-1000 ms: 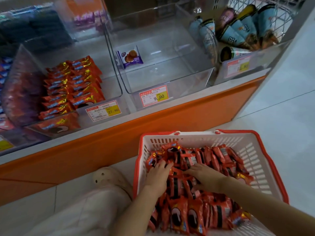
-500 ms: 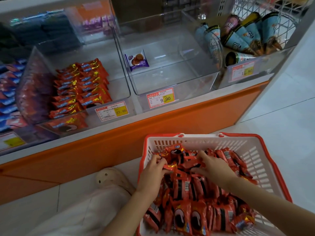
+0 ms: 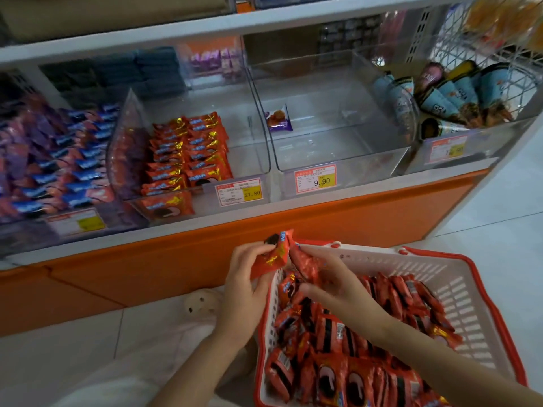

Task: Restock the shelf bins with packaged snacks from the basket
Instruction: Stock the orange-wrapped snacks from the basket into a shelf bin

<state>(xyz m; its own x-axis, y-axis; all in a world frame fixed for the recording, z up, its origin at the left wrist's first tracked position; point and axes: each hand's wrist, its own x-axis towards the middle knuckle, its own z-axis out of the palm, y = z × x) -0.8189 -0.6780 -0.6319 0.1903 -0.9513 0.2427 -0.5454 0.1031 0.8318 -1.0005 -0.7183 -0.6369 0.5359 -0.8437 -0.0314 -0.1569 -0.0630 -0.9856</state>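
Both hands are up at the far-left corner of the basket [image 3: 458, 268], just above its rim.

Left hand [image 3: 246, 292]: grip closed, fingers and thumb curled round a red packet [image 3: 271, 257].
Right hand [image 3: 338, 284]: grip also closed, pinching a second packet [image 3: 305, 264] that touches the first. The view is blurred there, so it may hold more than one.

Progress, by my reading: somewhere in the middle, with plenty left.
- The basket sits on the floor. A heap of packets [image 3: 338, 362] covers most of its bottom, so there is much to move yet.
- The matching bin [image 3: 246, 148], second from left on the shelf, holds two neat rows of red packets [image 3: 188, 151] along its left side. Its right part is bare, so it is partly filled with room to spare.
- The next bin [image 3: 338, 142] to the right has a lone purple packet [image 3: 279, 120]. Nothing in the basket seems to match it.
- The blue packets [image 3: 58, 160] at far left and the cones [image 3: 452, 98] at far right look well stocked.

To do: carry the two held packets up and left into the matching bin, set them beside the rows, then go on working through the heap.
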